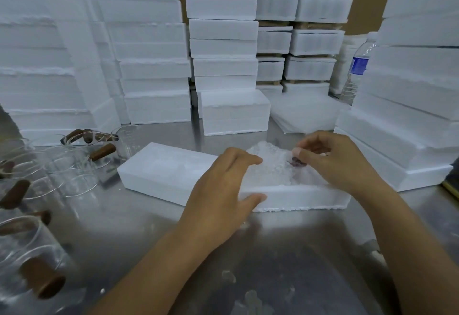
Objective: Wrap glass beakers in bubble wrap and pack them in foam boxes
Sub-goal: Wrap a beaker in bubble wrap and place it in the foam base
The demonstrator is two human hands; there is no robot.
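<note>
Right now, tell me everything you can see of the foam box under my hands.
The foam box is long, low, white and rectangular, seemingly polystyrene, with crumbly lower edges. It lies flat on the metal table, long side toward the camera. Its right part is open and holds a bubble-wrapped bundle; the left part is too blurred to judge. The left hand rests on its near wall, thumb on the outer face; the right hand pinches the bundle inside.

Partly packed foam box (161, 180).
The white box lies flat on the table; a bubble-wrap bundle (270, 165), apparently a beaker, sits in its right end; bare glass beakers (69, 173) stand left.
</note>
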